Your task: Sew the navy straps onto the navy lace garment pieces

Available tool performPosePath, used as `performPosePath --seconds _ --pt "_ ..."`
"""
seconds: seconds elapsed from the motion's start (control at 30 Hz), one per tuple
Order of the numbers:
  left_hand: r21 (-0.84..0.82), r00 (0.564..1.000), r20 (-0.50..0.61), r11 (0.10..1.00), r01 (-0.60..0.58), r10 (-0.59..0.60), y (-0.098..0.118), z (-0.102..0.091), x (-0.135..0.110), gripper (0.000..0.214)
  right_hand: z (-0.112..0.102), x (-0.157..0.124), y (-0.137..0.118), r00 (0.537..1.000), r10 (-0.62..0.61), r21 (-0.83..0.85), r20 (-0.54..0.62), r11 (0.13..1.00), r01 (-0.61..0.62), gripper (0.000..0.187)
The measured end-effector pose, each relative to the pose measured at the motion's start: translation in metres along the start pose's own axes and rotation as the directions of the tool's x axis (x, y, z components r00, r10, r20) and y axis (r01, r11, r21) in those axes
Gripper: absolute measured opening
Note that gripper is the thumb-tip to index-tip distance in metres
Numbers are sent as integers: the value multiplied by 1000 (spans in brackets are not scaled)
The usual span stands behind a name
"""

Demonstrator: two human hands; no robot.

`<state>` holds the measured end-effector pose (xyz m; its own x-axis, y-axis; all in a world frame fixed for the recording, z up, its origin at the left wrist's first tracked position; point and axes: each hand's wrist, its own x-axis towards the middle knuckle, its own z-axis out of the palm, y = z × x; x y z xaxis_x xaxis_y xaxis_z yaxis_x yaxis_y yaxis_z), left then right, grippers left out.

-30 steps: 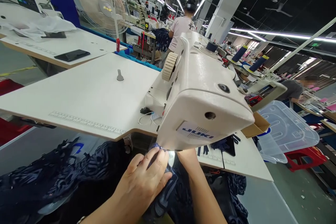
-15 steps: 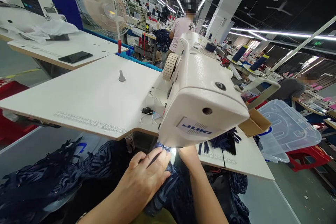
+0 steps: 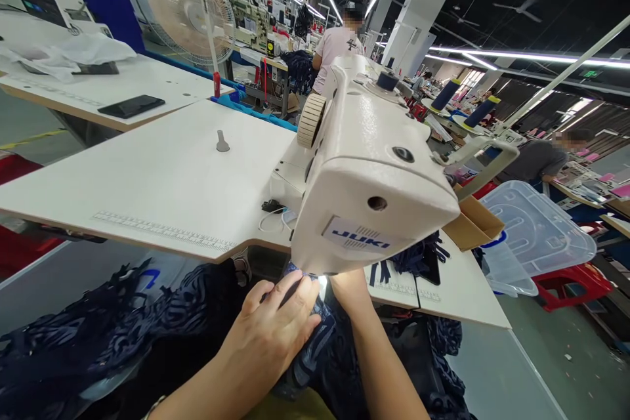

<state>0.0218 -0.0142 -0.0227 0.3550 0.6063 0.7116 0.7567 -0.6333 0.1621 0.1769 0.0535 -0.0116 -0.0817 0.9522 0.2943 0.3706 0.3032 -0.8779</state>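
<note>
My left hand (image 3: 278,321) is closed on dark navy patterned fabric (image 3: 312,351) just below the head of a white JUKI sewing machine (image 3: 378,170). Its fingers point up to where a small lamp lights the cloth. My right hand (image 3: 350,290) is close by on the right, near the same cloth, with its fingers hidden behind the machine head. The needle area is also out of sight. From my hands, the fabric hangs down towards my lap.
More navy fabric (image 3: 108,335) is heaped at lower left. A white sewing table (image 3: 162,170) carries a small grey piece (image 3: 222,142). Beyond it are a phone (image 3: 131,106) and a fan (image 3: 187,13). On the right are a cardboard box (image 3: 475,220) and a clear plastic lid (image 3: 539,226). A co-worker (image 3: 339,46) stands behind.
The view has shifted slightly, so the machine and table appear a little further left. Both hands keep nearly the same place at the fabric.
</note>
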Motion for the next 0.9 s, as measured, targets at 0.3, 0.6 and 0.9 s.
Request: performPosePath --seconds 0.3,0.6,0.9 --pt "17 1000 12 1000 12 -12 2 4 0 24 1 2 11 1000 -7 -167 -12 986 5 40" --pt "45 1000 9 999 4 -4 3 4 1 25 2 2 13 1000 -25 -186 4 982 25 41" --pt "38 997 -58 998 49 -46 1 6 -1 27 8 -6 10 999 -21 -82 -46 996 17 31"
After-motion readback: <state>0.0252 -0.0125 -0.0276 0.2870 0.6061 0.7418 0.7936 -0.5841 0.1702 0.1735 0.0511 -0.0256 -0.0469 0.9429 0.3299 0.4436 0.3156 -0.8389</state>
